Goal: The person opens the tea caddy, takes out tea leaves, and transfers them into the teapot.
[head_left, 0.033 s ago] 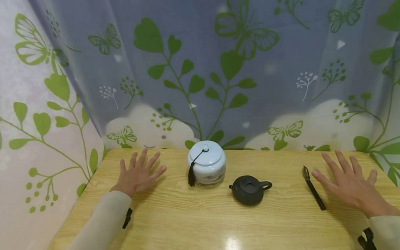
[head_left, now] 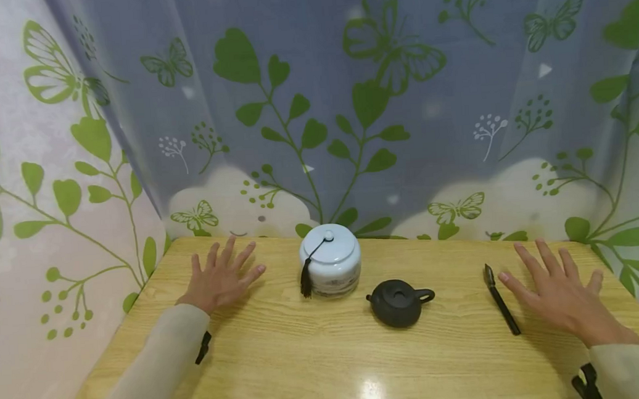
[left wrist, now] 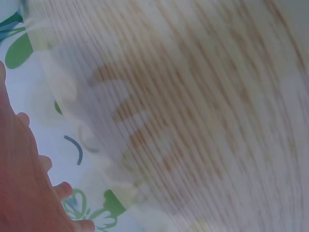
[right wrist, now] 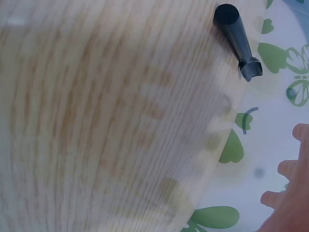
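Note:
My left hand (head_left: 219,280), fingers spread, hovers over the left part of the wooden table (head_left: 309,367) and holds nothing; its finger shadows show in the left wrist view. Nearest to it stands a lidded white porcelain jar (head_left: 336,275) with a black tassel hanging from its lid knob. Right of the jar and closer to me sits a small dark teapot (head_left: 396,305), handle to the right. My right hand (head_left: 565,296) is also spread and empty above the table. Just left of its thumb lies a slim black pen-like tool (head_left: 501,301), its metallic tip pointing away from me.
A curtain (head_left: 315,132) printed with green leaves and butterflies hangs behind the table's far edge, and similar cloth (head_left: 12,258) covers the left side. A dark strap (head_left: 587,385) shows at the right wrist and another (head_left: 203,348) at the left.

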Motion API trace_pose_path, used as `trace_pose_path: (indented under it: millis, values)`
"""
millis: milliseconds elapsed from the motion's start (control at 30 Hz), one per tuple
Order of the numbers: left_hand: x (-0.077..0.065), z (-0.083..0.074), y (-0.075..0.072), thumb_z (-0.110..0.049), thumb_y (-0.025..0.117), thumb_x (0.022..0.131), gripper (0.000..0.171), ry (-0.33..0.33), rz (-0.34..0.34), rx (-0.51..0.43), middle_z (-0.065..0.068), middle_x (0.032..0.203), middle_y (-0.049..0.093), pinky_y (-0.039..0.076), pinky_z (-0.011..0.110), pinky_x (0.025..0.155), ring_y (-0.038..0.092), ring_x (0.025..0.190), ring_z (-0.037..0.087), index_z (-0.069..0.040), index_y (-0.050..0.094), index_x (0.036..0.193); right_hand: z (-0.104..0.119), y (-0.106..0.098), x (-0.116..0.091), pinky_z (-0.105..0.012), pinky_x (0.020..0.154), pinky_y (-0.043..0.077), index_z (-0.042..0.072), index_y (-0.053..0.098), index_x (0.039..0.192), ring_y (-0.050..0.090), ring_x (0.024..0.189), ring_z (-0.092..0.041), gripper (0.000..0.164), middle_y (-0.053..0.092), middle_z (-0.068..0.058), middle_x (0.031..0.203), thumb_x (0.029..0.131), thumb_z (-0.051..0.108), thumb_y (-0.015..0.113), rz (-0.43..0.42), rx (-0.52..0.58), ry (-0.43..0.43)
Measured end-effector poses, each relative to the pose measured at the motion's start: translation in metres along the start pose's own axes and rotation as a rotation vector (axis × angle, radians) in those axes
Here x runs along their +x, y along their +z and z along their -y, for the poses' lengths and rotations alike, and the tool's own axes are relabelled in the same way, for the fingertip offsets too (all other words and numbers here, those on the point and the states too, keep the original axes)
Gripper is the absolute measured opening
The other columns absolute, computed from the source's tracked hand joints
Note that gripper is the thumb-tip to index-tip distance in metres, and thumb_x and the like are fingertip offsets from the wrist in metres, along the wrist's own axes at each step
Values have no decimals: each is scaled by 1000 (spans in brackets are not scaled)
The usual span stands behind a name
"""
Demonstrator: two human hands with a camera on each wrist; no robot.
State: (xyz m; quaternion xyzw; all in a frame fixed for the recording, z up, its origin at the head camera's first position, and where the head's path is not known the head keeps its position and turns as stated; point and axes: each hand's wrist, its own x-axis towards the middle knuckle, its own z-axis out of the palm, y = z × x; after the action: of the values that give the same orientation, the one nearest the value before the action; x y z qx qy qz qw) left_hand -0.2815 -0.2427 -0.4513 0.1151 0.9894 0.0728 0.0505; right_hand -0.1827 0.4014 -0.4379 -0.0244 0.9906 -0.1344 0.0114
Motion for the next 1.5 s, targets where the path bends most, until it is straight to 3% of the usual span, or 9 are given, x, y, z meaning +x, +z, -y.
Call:
trace_pose_path:
  millis: [433, 600, 900, 1067, 1200, 1500]
  values:
    - [-6, 5, 0, -81, 26, 107, 86, 23, -7, -33, 19, 184, 3, -1, 88, 123, 9, 164, 58, -30, 18, 177, 2, -2, -1, -103, 99, -1, 19, -1, 177, 4, 151, -76, 94, -8, -32, 178, 111, 68, 43, -15, -8, -14]
    - [-12, 7, 2, -78, 33, 108, 83, 64, -57, -38, 23, 182, 12, 9, 90, 121, 17, 161, 60, -29, 26, 175, 5, 0, -1, -101, 101, 4, 19, 1, 177, 7, 152, -75, 93, -5, -34, 178, 111, 67, 44, -14, 6, -25]
    - [-21, 6, 2, -73, 38, 110, 78, 114, -65, -5, 20, 181, 20, 18, 86, 123, 25, 161, 56, -29, 31, 174, 8, 1, -2, -96, 102, 23, 11, 9, 177, 20, 148, -74, 90, 11, -40, 175, 112, 59, 49, -70, -27, -76]
    - [-29, 0, -2, -64, 45, 112, 72, 161, -88, -1, 22, 178, 27, 24, 85, 122, 32, 158, 57, -25, 37, 172, 11, 2, -3, -95, 95, 32, 7, 15, 176, 27, 146, -71, 88, 18, -41, 172, 112, 54, 53, -110, -20, -118]
    - [-35, -4, -3, -61, 47, 112, 70, 196, -82, -34, 22, 179, 27, 25, 82, 124, 32, 159, 56, -25, 38, 172, 16, 2, -4, -95, 92, 33, 10, 16, 176, 30, 146, -69, 88, 23, -39, 172, 112, 54, 56, -127, 3, -128]
    - [-41, -7, -5, -60, 53, 111, 68, 277, -88, -78, 21, 175, 35, 33, 80, 121, 32, 159, 53, -26, 43, 169, 31, 2, -8, -88, 101, 34, 13, 21, 176, 36, 144, -67, 89, 35, -33, 170, 108, 54, 64, -163, 66, -153]
